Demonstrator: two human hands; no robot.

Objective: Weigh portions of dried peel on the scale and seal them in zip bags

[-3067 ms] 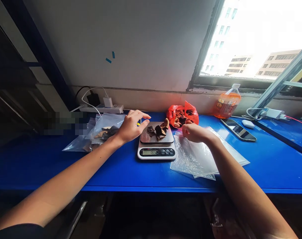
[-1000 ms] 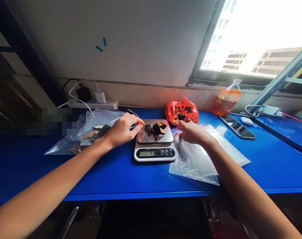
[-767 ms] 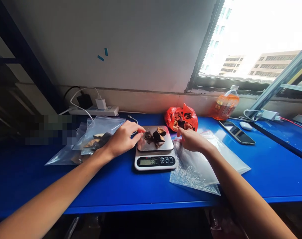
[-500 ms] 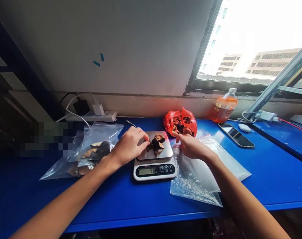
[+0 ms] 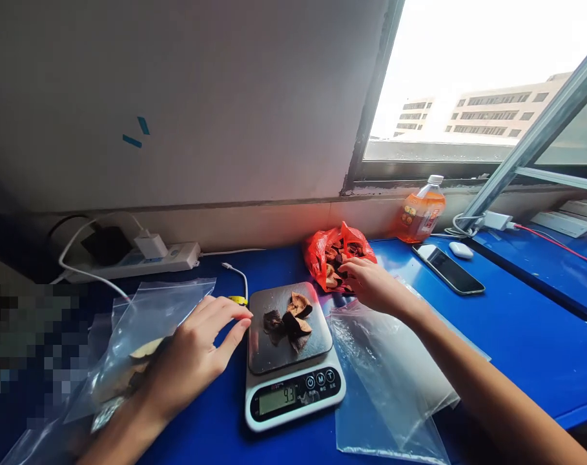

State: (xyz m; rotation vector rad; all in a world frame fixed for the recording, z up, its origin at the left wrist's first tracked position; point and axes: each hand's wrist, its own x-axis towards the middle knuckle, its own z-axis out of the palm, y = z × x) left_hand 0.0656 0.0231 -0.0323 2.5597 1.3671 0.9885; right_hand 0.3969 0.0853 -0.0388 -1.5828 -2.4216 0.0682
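Dried brown peel-like pieces lie on the metal pan of a white digital scale, whose display reads 9.3. My left hand hovers at the pan's left edge, thumb and index slightly apart with nothing visible between them. At the mouth of a red plastic bag filled with similar dried pieces, my right hand has its fingers stretched over the contents. Its thumb is partly hidden. Clear zip bags lie flat beneath my right forearm.
Filled clear bags lie left, partly under my left arm. Behind them are a power strip and a white cable. An orange drink bottle, a phone and a white earbud case sit at the right.
My left hand has let go of a dried piece on the scale and drawn back left. My right hand has reached into the red bag's mouth. The view has shifted closer.
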